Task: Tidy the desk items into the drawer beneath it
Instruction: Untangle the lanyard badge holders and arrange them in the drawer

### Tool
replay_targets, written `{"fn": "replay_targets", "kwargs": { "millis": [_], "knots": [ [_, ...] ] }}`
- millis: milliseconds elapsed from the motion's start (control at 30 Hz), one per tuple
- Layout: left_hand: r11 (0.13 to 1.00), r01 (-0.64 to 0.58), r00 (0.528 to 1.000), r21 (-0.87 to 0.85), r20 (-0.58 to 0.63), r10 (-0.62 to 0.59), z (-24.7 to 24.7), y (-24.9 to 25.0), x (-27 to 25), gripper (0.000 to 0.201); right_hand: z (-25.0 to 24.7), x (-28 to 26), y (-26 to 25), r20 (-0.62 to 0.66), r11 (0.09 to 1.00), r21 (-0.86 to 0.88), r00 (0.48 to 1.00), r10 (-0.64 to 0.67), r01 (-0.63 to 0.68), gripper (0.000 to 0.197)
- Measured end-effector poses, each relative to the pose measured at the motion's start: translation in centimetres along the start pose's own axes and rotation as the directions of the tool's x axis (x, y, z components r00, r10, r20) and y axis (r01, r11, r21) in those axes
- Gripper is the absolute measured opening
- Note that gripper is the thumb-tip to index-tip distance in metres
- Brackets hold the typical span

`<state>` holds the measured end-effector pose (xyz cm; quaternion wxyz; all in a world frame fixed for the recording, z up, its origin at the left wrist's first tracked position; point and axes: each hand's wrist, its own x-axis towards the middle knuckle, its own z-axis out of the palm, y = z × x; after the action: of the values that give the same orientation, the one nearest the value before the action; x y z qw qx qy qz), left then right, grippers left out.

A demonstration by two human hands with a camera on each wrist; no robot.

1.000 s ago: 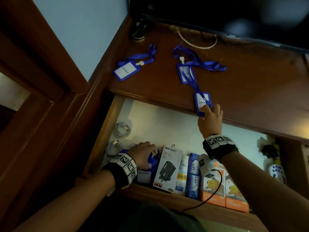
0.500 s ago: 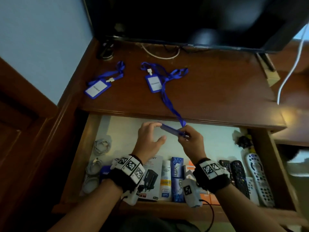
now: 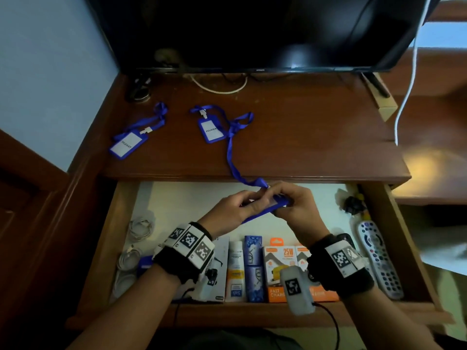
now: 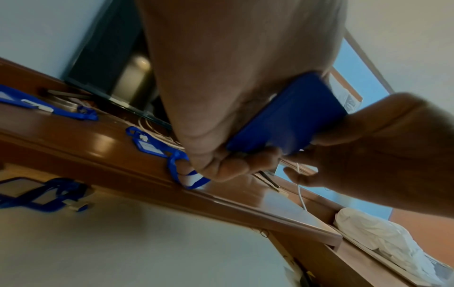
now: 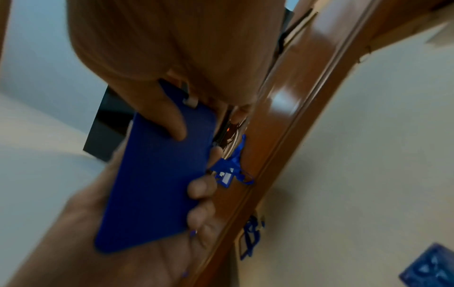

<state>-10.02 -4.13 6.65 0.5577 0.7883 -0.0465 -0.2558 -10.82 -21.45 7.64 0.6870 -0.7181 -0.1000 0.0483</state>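
Note:
Both hands hold one blue badge holder [image 3: 267, 210] above the open drawer [image 3: 177, 205]. My left hand [image 3: 235, 205] grips its near end and my right hand [image 3: 290, 200] pinches its far end by the clip. In the wrist views the blue badge holder [image 4: 287, 118] [image 5: 157, 178] lies flat between the fingers of both hands. Its blue lanyard [image 3: 231, 152] trails up over the desk edge onto the desktop. Two more blue badge holders lie on the desk, one at the left [image 3: 127, 146] and one in the middle [image 3: 211, 130].
The drawer holds coiled white cables [image 3: 140, 228], a row of boxes [image 3: 252, 269] along its front, remote controls [image 3: 379, 256] at the right and another blue badge [image 3: 145, 263] at the front left. A dark monitor [image 3: 252, 31] stands at the desk's back. A white cable [image 3: 406, 79] hangs at the right.
My right hand pulled the badge holder off the desk edge to over the drawer. My left hand rose from the drawer's front left and took hold of the badge's near end.

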Motion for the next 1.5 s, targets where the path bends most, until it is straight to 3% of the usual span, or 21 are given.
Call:
{"fn": "replay_targets", "kwargs": {
  "millis": [100,267,433,500,567,700,800,867,933,1000,1200,1333,1400,1500],
  "knots": [
    [1.000,0.023,0.999,-0.003,-0.036,-0.023,0.4,-0.2,-0.5,0.064,-0.7,-0.4,-0.2,0.044,0.977,0.200,0.997,0.064,-0.072,0.046],
    [0.987,0.084,0.993,0.137,-0.100,-0.071,-0.5,-0.2,-1.3,0.029,-2.1,-0.5,0.0,-0.038,0.882,0.452,0.985,0.166,-0.131,0.045],
    [0.990,0.109,0.945,0.083,-0.319,-0.078,-1.8,-0.2,-2.5,0.015,-4.0,0.0,0.3,-0.103,0.799,0.554,0.933,0.345,-0.235,0.040],
    [0.997,0.071,0.916,0.014,-0.398,-0.059,-2.2,0.3,-2.9,0.012,-4.3,0.4,0.4,-0.118,0.846,0.450,0.921,0.372,-0.284,0.036],
    [0.999,0.025,0.906,-0.020,-0.421,-0.032,-2.4,1.0,-3.3,0.015,-4.0,0.8,0.3,-0.139,0.917,0.196,0.916,0.376,-0.346,0.031],
    [0.996,-0.074,0.925,-0.058,-0.376,0.047,-2.3,2.7,-3.8,0.017,-2.1,1.6,-0.1,-0.116,0.896,-0.165,0.910,0.397,-0.412,0.013],
    [0.987,-0.139,0.929,-0.085,-0.357,0.100,-2.7,4.1,-3.5,0.017,-0.5,2.5,-0.5,-0.112,0.783,-0.517,0.935,0.338,-0.345,0.032],
    [0.981,-0.175,0.925,-0.087,-0.357,0.134,-3.5,5.5,-3.0,0.021,0.7,3.5,-2.5,-0.099,0.753,-0.595,0.955,0.279,-0.282,0.025],
    [0.968,-0.226,0.910,-0.113,-0.380,0.168,-4.8,7.5,-2.6,0.022,1.7,5.0,-5.4,-0.016,0.882,-0.442,0.984,0.175,-0.164,0.020],
    [0.944,-0.302,0.879,-0.135,-0.424,0.220,-6.6,9.8,-2.2,0.019,2.2,6.4,-8.4,0.034,0.990,-0.121,0.996,0.078,-0.073,0.018],
    [0.826,-0.553,0.777,-0.105,-0.423,0.466,-10.5,18.5,-2.1,0.017,2.8,10.3,-18.3,-0.010,0.982,0.145,0.993,-0.119,0.120,0.008],
    [0.718,-0.671,0.709,-0.187,-0.445,0.547,-12.4,25.4,-2.9,0.017,3.8,12.0,-25.2,-0.058,0.942,0.286,0.985,-0.164,0.174,0.035],
    [0.680,-0.701,0.689,-0.214,-0.446,0.571,-13.5,28.6,-3.7,0.017,3.8,12.4,-28.5,-0.037,0.930,0.299,0.976,-0.215,0.216,0.030],
    [0.669,-0.730,0.652,-0.140,-0.436,0.621,-15.1,32.1,-5.0,0.028,3.2,12.8,-32.7,-0.045,0.926,0.178,0.943,-0.331,0.333,0.018]
  ]
}}
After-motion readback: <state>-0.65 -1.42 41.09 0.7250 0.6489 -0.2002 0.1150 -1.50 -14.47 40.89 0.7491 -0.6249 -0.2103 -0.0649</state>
